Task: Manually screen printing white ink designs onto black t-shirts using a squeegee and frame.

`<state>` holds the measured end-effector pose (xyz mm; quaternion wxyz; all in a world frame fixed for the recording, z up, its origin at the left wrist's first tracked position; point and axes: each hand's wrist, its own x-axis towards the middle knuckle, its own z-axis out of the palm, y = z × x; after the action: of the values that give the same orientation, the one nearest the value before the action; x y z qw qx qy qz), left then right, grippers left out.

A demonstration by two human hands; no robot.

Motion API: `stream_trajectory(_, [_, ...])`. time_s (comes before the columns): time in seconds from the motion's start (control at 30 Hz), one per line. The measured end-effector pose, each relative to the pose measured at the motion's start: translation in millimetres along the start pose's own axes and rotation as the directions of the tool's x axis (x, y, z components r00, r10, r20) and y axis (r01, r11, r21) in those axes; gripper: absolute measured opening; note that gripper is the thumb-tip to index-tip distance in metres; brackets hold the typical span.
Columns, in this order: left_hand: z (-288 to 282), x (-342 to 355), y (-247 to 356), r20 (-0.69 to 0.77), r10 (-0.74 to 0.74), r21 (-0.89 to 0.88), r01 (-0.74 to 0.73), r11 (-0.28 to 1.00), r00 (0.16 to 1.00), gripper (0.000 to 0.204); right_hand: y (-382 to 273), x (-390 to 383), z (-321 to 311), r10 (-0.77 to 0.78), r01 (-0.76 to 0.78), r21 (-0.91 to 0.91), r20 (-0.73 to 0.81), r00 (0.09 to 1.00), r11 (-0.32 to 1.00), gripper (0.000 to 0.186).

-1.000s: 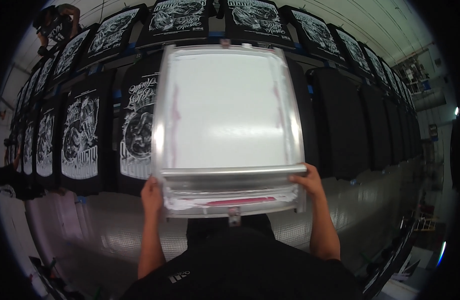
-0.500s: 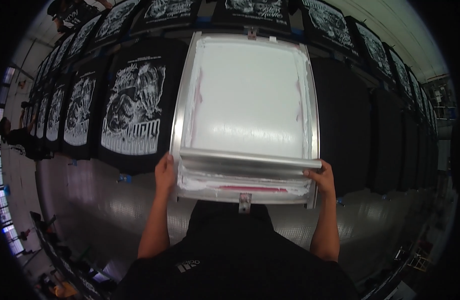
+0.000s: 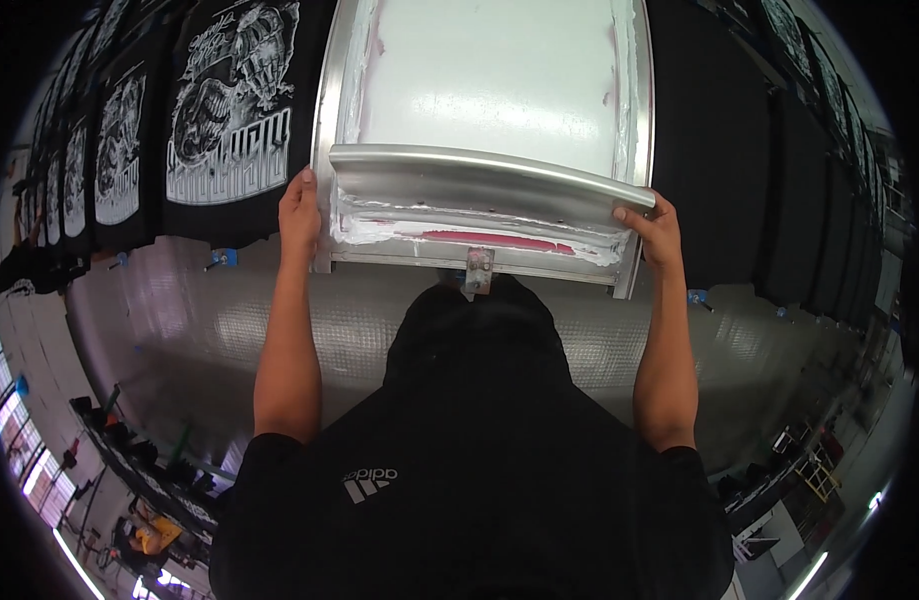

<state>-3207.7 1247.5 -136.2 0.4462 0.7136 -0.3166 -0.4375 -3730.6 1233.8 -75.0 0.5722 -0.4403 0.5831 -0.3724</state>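
Observation:
A metal-framed printing screen lies in front of me, its pale mesh smeared with white ink along the inner edges. Across its near part rests a long metal squeegee. My left hand is closed around the left rail of the frame, close to the squeegee's left end. At the right rail, my right hand is closed, its thumb lying on the squeegee's right end and its fingers hidden behind the rail. White ink and a dark pink strip show below the squeegee. A metal bracket sits at the frame's near edge.
Black shirts with a white print lie in a row to the left. Plain black shirts lie to the right. Blue clips stick out along the near edge. Shiny quilted flooring surrounds me. Another person stands at far left.
My view has tilted down, so the screen, squeegee and both hands appear higher in the picture. Both hands keep the same hold, and the squeegee stays near the front of the frame.

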Motion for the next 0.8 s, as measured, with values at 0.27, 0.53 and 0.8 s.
stream_trajectory(0.27, [2,-1,-6,0.054,0.125,0.04,-0.127,0.991,0.991,0.047,11,2,0,0.068,-0.072,-0.04,-0.095,0.993,0.997,0.031])
stream_trajectory(0.53, [-2,11,-23,0.047,0.118,0.156,-0.124,0.98,0.992,0.051,9,3,2,0.004,-0.005,-0.053,-0.025,1.0,0.999,0.035])
stream_trajectory(0.8, [-2,13,-24,0.056,0.107,0.082,-0.112,0.99,0.993,0.047,4,4,-1,0.045,-0.044,-0.041,0.016,0.999,0.998,0.035])
